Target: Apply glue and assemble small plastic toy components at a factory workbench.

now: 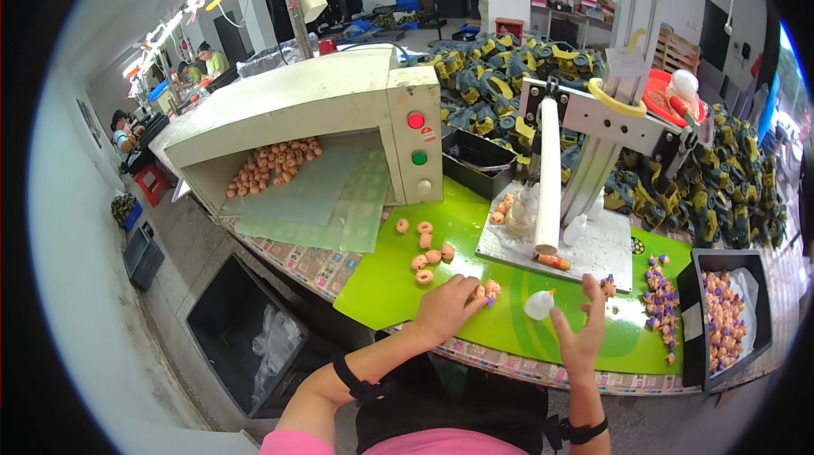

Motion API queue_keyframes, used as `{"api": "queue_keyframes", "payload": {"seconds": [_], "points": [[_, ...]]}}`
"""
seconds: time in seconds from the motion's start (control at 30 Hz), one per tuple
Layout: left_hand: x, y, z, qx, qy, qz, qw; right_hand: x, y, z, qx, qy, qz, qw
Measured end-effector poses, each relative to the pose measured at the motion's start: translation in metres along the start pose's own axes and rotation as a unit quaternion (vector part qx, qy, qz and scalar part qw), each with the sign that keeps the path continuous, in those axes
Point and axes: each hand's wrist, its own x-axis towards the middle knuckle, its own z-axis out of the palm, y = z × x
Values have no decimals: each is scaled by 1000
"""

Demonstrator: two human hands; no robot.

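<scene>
The left hand (445, 307) lies on the green mat (381, 285) that covers this part of the bench (309, 264), fingers curled down and pinching a small peach toy head (485, 290) at their tips. The right hand (581, 328) is open and holds nothing, fingers spread and raised just above the mat. A small white squeeze bottle (539, 304) with a yellow tip lies between the two hands, just beside the thumb of the right one.

Just beyond the left hand, a loose scatter of more peach heads (426, 253) sits on the mat, apart from each other. Farther out from that hand stands a cream machine (339, 107) with a red and a green button on its end panel; a heap of peach heads (271, 165) lies inside its open mouth.

Ahead of the right hand, a grey plate (610, 251) carries a metal stand and an upright white tube (549, 175), with an orange marker (553, 261) lying at the tube's foot. To the outer side of the right hand lies a strip of small purple pieces (660, 298), and past them a black bin (708, 268) holding more peach heads. Well behind everything, blue and yellow toy parts (492, 73) are piled high. Below the bench, on the left hand's side, stands an open black crate (229, 319).
</scene>
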Motion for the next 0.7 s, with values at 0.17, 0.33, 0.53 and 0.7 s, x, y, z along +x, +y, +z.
{"api": "queue_keyframes", "payload": {"seconds": [0.17, 0.33, 0.53, 0.7], "points": [[-5, -14, 3, -32, 18, -14, 999, -9, 33, 34, -24, -106, 1, 994], [-18, -26, -1, -302, 54, -56, 950, -13, 48, 48, 139, -140, 96, 976], [-35, -6, -6, -743, -86, -280, 602, -22, 1, 10, 153, -118, 57, 980], [-48, 11, -2, -776, -126, -289, 547, -28, -24, -4, 203, -100, 163, 960]]}}
